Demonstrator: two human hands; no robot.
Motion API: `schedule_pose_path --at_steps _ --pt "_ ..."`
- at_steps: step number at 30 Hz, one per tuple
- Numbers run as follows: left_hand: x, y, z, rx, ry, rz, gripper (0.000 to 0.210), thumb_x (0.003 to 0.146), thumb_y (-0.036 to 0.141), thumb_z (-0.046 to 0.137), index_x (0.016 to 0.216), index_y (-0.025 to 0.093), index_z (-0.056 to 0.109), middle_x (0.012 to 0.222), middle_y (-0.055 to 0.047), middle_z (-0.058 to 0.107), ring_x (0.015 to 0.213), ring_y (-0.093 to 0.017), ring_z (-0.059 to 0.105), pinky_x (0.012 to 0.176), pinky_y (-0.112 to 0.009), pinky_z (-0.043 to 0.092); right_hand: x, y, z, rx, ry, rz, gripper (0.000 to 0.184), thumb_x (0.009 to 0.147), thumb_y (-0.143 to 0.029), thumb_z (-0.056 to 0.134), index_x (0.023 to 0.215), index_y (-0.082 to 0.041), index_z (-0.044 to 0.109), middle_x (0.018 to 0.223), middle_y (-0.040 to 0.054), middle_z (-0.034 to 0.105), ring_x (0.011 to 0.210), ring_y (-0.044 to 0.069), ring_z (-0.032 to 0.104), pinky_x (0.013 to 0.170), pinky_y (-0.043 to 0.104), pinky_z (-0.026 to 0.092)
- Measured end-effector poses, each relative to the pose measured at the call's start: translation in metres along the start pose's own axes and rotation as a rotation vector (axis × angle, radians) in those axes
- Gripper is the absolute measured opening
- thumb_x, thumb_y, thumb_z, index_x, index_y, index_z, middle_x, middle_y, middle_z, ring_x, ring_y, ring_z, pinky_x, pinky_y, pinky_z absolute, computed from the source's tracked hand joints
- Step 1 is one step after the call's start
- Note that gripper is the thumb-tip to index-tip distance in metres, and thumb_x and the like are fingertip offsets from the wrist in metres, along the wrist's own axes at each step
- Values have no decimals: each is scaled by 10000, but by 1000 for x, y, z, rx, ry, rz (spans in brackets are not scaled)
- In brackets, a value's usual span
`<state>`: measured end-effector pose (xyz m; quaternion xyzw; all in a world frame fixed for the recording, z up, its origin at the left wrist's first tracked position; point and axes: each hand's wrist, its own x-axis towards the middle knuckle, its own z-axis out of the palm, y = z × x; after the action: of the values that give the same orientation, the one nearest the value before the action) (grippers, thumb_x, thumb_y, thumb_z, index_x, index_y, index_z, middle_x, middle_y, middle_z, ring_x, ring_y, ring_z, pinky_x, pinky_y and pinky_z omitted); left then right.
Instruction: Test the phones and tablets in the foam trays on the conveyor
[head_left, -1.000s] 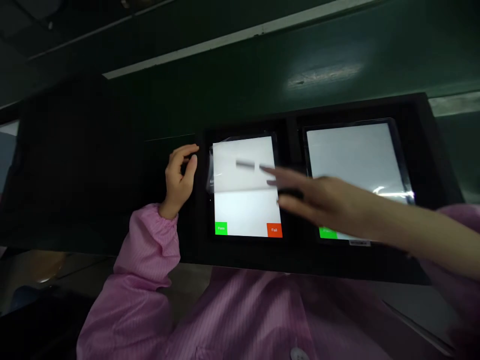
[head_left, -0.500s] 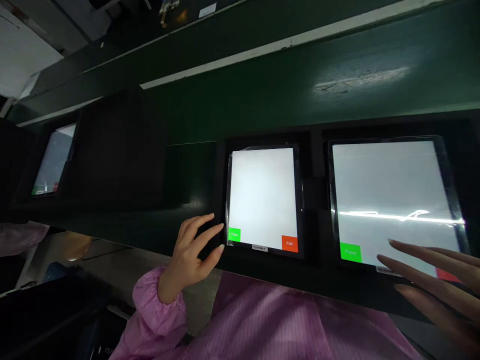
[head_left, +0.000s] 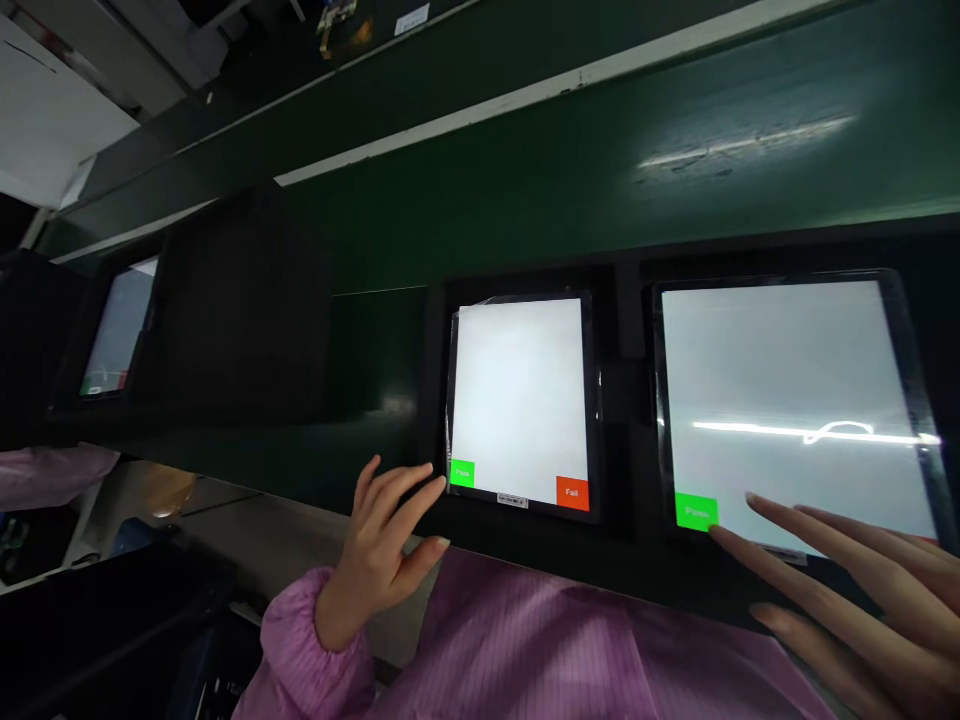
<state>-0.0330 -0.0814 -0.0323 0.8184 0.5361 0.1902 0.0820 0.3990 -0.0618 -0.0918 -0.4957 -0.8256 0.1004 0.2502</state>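
Two tablets with lit white screens lie in black foam trays in front of me. The middle tablet (head_left: 517,395) shows a green Pass box at its lower left and a red Fail box at its lower right. Just off its lower left corner is my left hand (head_left: 386,545), fingers apart and holding nothing. My right hand (head_left: 862,590) spreads over the bottom edge of the right tablet (head_left: 787,370). Its index fingertip is at the corner of that tablet's green Pass box; whether it touches the glass I cannot tell. The hand mostly covers the red box.
Farther left, another lit tablet (head_left: 120,325) sits beside a dark black panel (head_left: 240,310). A pink sleeve (head_left: 56,475) of another person shows at the left edge. The green bench (head_left: 540,200) has a pale strip (head_left: 450,125) running across it.
My right hand has moved left, toward the right tablet's Pass box. My left hand has dropped slightly, with its fingers still spread. The view has shifted a little.
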Motion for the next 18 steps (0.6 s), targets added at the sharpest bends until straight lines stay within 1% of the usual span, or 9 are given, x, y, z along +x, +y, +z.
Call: schedule_pose_path --at_steps 1,3,5,7,10,12,15,16,18 --pt "-4 2 1 34 -6 12 525 1108 374 478 1623 284 435 1413 -124 655 1278 -262 633 1297 -538 284 1 0 1 -13 -1 -18 656 932 -471 597 1551 -622 439 1422 -9 695 1135 416 720 931 664 556" --pt "-7 5 4 139 -34 -1 509 1112 454 451 1600 312 483 1500 -143 591 1356 -306 572 1295 -589 246 3 0 1 -39 24 -27 648 940 -458 579 1554 -614 444 1407 11 704 1123 449 711 942 701 525" --pt "-7 7 7 214 -85 -41 507 1107 530 418 1564 342 536 1601 -144 495 1440 -345 486 1297 -628 188 6 0 -3 -29 54 -57 657 945 -406 587 1568 -572 461 1348 44 737 1073 435 725 934 703 528" --pt "-5 7 7 191 -84 -66 514 1110 525 406 1578 342 517 1639 -135 448 1473 -339 447 1312 -613 147 11 0 -12 -46 90 -74 666 957 -354 604 1581 -540 467 1287 70 759 1033 408 734 913 681 539" --pt "1 2 9 74 52 -74 531 1103 400 460 1627 318 440 1539 -119 550 1447 -296 490 1342 -560 114 25 -2 -27 -110 73 -63 717 999 -275 605 1627 -541 384 1307 70 742 1079 369 719 903 617 548" --pt "9 -2 15 53 94 -98 544 1083 355 513 1621 321 442 1485 -105 602 1441 -300 509 1347 -574 86 36 -3 -32 -146 50 -59 685 1036 -265 589 1647 -488 373 1378 88 701 1148 362 692 918 583 544" --pt "22 -2 27 86 36 -143 542 1072 389 548 1603 318 464 1539 -111 577 1475 -342 481 1333 -627 80 45 -2 -29 -182 50 -95 595 1077 -296 551 1649 -354 399 1438 136 650 1207 369 655 947 564 527" --pt "25 0 30 100 17 -149 536 1074 406 545 1598 317 471 1561 -115 561 1482 -352 473 1327 -640 86 46 -2 -27 -190 52 -107 605 1081 -298 544 1662 -335 380 1443 143 644 1210 370 649 955 565 522" --pt "30 5 32 126 -14 -144 524 1079 422 532 1590 319 485 1583 -120 543 1486 -356 468 1320 -651 98 44 -3 -22 -222 44 -111 661 1079 -315 535 1699 -341 309 1460 152 633 1212 386 643 964 593 508"
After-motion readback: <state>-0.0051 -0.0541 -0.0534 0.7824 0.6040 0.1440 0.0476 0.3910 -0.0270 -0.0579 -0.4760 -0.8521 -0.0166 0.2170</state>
